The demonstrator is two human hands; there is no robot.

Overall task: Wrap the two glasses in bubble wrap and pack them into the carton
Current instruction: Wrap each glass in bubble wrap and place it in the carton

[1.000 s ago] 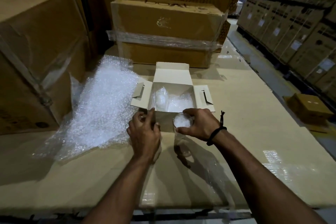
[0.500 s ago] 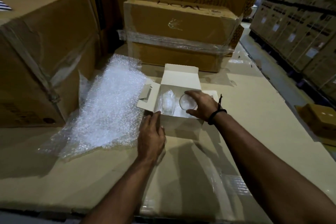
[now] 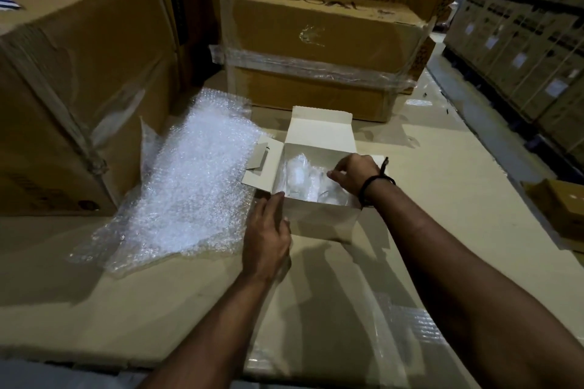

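Left hand (image 3: 268,230) rests straight-fingered against the white carton (image 3: 319,218). Right hand (image 3: 354,174) curls over the bubble-wrapped glasses (image 3: 297,174) inside, grip unclear.

right hand (image 3: 354,174) — grip unclear | glasses (image 3: 311,181) — blurred | small box (image 3: 565,208) cut off

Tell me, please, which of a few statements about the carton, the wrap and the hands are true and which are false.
1. The carton stands open. True.
2. The bubble wrap lies right of the carton. False: it lies to its left.
3. A wrapped glass sits inside the carton. True.
4. The left hand reaches inside the carton. False: it lies outside, at the near left corner.
5. The wristband is on the right wrist. True.
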